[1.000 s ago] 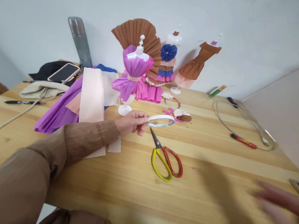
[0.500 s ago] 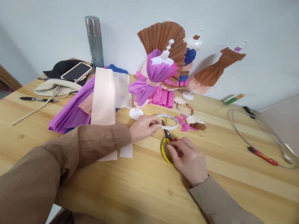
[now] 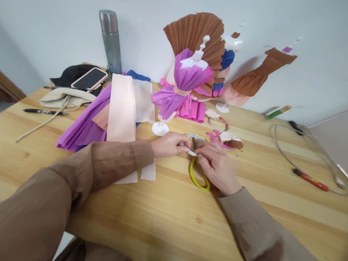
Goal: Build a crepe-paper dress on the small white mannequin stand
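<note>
My left hand (image 3: 172, 145) pinches a narrow white roll of tape (image 3: 192, 153) by its left side. From the right, my right hand (image 3: 219, 165) has its fingertips closed on the tape's near right edge. Directly below lies a pair of scissors with yellow handles (image 3: 191, 173), its dark blades partly hidden by the tape and my right hand. Just beyond stands a small white dress form (image 3: 197, 59) wearing a purple crepe-paper dress (image 3: 185, 79). Peach paper strips (image 3: 121, 107) and pleated purple paper (image 3: 82, 123) lie left of my left hand.
Paper scraps (image 3: 231, 141) and another tape ring (image 3: 224, 124) lie behind my right hand. A brown-dressed form (image 3: 263, 73) leans at the wall. A cable (image 3: 277, 149) and red-handled tool (image 3: 310, 180) lie right. A flask (image 3: 110, 40), phone (image 3: 90, 79) and pen (image 3: 45, 111) are left.
My right hand has left the scissors' handles and moved up to the tape. The tape roll has tilted and lowered slightly between both hands. The scissors now lie on the table.
</note>
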